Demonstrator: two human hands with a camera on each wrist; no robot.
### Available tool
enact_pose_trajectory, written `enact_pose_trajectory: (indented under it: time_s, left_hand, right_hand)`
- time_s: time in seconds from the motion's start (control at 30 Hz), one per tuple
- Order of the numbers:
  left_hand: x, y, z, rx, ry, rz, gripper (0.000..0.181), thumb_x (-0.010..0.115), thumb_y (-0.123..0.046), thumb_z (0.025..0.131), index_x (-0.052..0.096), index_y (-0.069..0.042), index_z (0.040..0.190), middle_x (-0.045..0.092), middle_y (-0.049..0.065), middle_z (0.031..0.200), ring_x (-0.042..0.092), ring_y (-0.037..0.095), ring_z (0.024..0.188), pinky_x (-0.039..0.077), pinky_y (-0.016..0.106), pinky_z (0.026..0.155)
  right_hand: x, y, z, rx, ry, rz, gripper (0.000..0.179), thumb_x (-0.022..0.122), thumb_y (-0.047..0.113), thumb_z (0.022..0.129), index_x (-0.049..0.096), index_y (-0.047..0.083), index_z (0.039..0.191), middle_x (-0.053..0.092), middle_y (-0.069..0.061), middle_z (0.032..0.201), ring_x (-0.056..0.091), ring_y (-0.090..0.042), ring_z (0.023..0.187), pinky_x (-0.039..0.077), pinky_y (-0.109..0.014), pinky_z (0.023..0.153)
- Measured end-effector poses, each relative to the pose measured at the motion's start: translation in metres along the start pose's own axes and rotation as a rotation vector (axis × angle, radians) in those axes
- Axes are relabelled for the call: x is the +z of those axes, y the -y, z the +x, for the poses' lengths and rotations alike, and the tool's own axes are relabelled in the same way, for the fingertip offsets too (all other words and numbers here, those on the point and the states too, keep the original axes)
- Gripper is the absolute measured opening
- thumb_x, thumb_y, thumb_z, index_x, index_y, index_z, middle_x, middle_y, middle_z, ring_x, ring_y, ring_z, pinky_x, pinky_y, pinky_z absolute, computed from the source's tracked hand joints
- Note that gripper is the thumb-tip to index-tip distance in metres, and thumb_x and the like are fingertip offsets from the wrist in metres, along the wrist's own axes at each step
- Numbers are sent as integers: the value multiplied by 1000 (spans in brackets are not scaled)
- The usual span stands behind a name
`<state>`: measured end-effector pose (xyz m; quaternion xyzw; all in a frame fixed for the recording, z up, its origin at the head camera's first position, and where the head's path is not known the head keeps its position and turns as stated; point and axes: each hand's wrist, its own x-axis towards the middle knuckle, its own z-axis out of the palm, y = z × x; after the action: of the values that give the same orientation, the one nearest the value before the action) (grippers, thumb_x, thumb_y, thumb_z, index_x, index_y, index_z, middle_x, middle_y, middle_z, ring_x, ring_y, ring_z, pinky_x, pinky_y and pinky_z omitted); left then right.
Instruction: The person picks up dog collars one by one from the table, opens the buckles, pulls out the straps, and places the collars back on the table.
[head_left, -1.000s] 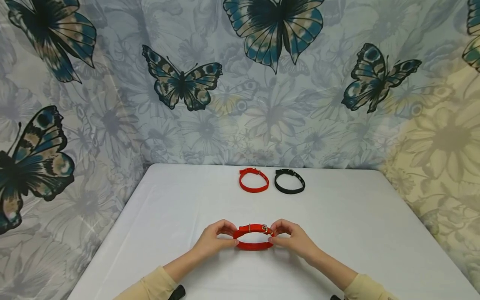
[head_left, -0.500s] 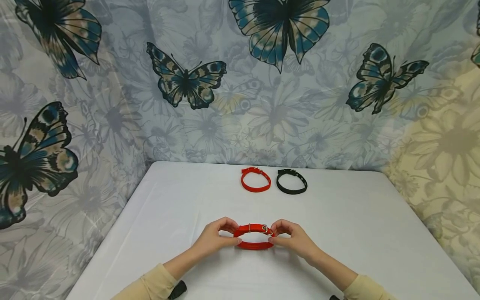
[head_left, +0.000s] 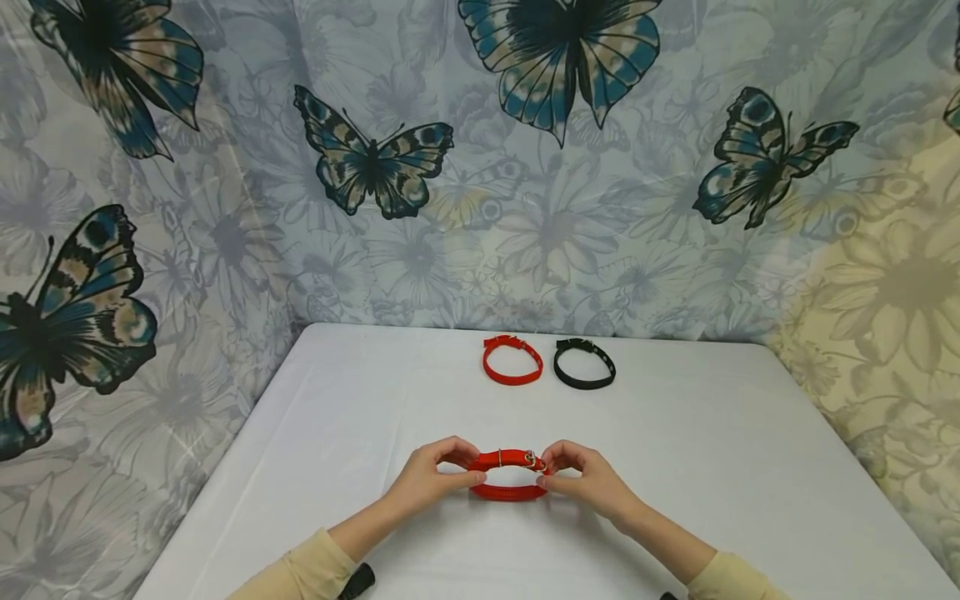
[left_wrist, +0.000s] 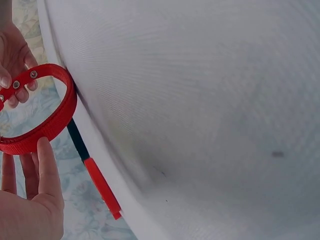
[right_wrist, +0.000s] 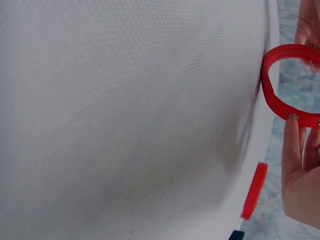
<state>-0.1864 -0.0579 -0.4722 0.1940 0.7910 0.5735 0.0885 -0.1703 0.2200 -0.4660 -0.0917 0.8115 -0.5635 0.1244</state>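
Note:
A red buckled collar (head_left: 508, 493), looped into a ring, stands at the front middle of the table in the head view. My left hand (head_left: 429, 477) pinches its left side between thumb and fingers. On the opposite side my right hand (head_left: 590, 478) pinches it close to the metal buckle (head_left: 532, 459). Metal eyelets along the red collar (left_wrist: 61, 117) show in the left wrist view. In the right wrist view, a thumb presses against the red collar (right_wrist: 271, 95) beside an eyelet.
Farther back on the white table (head_left: 390, 392) lie a second red collar (head_left: 513, 380) and a black collar (head_left: 585, 384), side by side, both buckled into rings. Behind the table hangs a butterfly-patterned cloth (head_left: 555, 233).
The head view has shifted slightly. My left thumb has slid a little inward along the red collar; both hands keep hold of it, and the collar stays nearly in place.

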Motion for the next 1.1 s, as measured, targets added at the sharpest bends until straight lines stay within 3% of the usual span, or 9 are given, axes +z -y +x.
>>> enact_pose_trajectory:
  time_s: [0.17, 0.3, 0.5, 0.87, 1.1]
  left_hand:
    - [0, -1, 0, -11, 5, -2, 23, 79, -27, 82, 70, -18, 102, 70, -6, 93, 64, 15, 92, 47, 41, 83]
    - [1, 0, 0, -23, 5, -6, 24, 79, -28, 82, 70, -18, 102, 70, -6, 92, 63, 16, 93, 46, 42, 84]
    - [2, 1, 1, -12, -1, 7, 24, 80, -28, 82, 70, -19, 101, 70, -7, 91, 64, 15, 92, 46, 42, 84]
    - [3, -3, -1, 0, -3, 6, 23, 80, -25, 81, 70, -18, 101, 70, -6, 91, 63, 16, 92, 46, 41, 83]
    - [2, -2, 3, 41, 35, 8, 26, 80, -25, 82, 68, -17, 103, 69, -5, 94, 63, 14, 92, 54, 30, 80]
  right_hand:
    - [1, 0, 0, -9, -9, 1, 29, 76, 16, 85, 62, 7, 108, 63, -7, 96, 57, -24, 96, 43, -37, 83]
    - [1, 0, 0, -34, -16, 16, 34, 77, 18, 84, 61, 10, 114, 62, -8, 100, 58, -25, 97, 49, -34, 81]
    - [2, 6, -1, -80, -17, 38, 28, 74, 22, 88, 64, 11, 111, 65, -8, 101, 60, -25, 95, 54, -32, 80]
    - [1, 10, -3, -72, -11, 15, 24, 73, 24, 89, 66, 10, 107, 65, -8, 98, 60, -23, 93, 53, -31, 82]
    - [1, 9, -2, -66, -10, 3, 23, 73, 25, 89, 66, 12, 107, 66, -7, 97, 60, -23, 93, 53, -32, 82]
